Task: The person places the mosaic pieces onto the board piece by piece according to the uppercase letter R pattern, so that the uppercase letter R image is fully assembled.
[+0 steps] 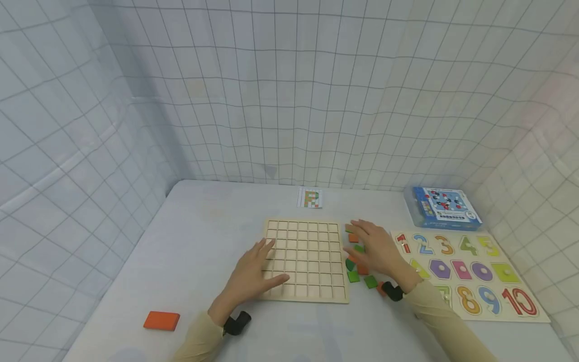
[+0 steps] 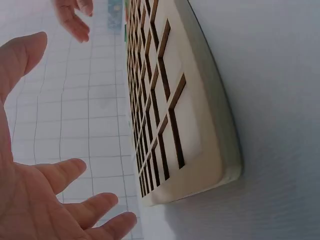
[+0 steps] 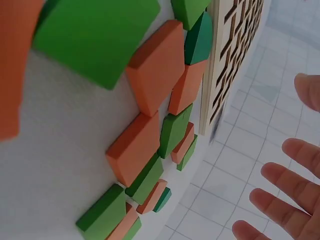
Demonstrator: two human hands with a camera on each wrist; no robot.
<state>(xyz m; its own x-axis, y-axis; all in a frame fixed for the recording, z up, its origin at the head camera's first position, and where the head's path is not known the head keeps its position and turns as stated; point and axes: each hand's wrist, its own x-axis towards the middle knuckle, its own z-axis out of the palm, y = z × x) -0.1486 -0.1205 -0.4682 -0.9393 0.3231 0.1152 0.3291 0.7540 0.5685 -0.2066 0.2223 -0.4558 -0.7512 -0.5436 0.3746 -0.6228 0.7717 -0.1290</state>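
Observation:
A wooden grid board (image 1: 302, 260) with square cells, all bare, lies flat on the white table. My left hand (image 1: 250, 271) hovers over its left edge, fingers and thumb spread, holding nothing. In the left wrist view the board (image 2: 215, 150) appears apart from that hand's fingers. Past the board's right edge, my right hand (image 1: 374, 250) is held above loose green and orange tiles, partly hiding them. The right wrist view shows several green tiles (image 3: 100, 40) and orange tiles (image 3: 157, 67) on the table, with the right hand's fingers (image 3: 285, 185) extended and holding nothing.
Behind the board lies a small pattern card (image 1: 310, 197). A number and shape puzzle board (image 1: 457, 256) lies at the right, with a blue box (image 1: 448, 208) behind it. An orange block (image 1: 161, 321) sits at the front left. Gridded cloth walls surround the table.

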